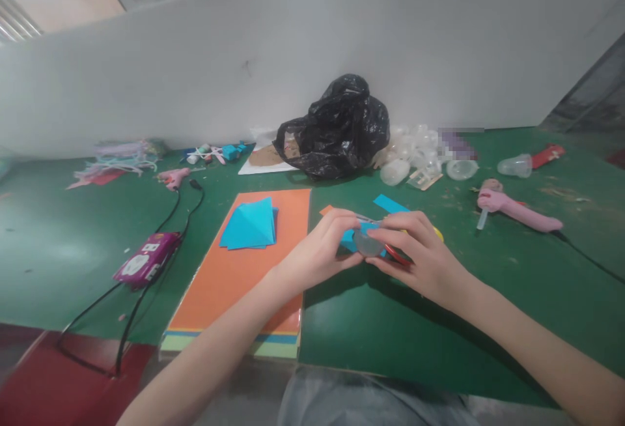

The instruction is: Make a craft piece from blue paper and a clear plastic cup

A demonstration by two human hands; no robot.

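Observation:
My left hand (pixel 329 243) and my right hand (pixel 422 250) meet above the table, their fingers closed round the rim of a small translucent plastic cup (pixel 367 243). Both thumbs press from the near side. Blue paper (pixel 347 241) shows behind the cup. A red scissors handle (pixel 398 255) appears under my right fingers; whether I hold it or it lies behind is unclear. Past my right hand, a blue paper strip (pixel 389 204) and something yellow (pixel 439 234) are partly covered. Left of my hands, folded blue paper squares (pixel 250 224) lie on a stack of orange sheets (pixel 219 302).
A black plastic bag (pixel 342 129) stands at the back beside clear plastic cups (pixel 395 170). One pink glue gun (pixel 517 210) lies right, another (pixel 173 178) left. A purple pack (pixel 148 260) with a black cable sits on the green table (pixel 361 341). Pastel strips (pixel 122 159) lie back left.

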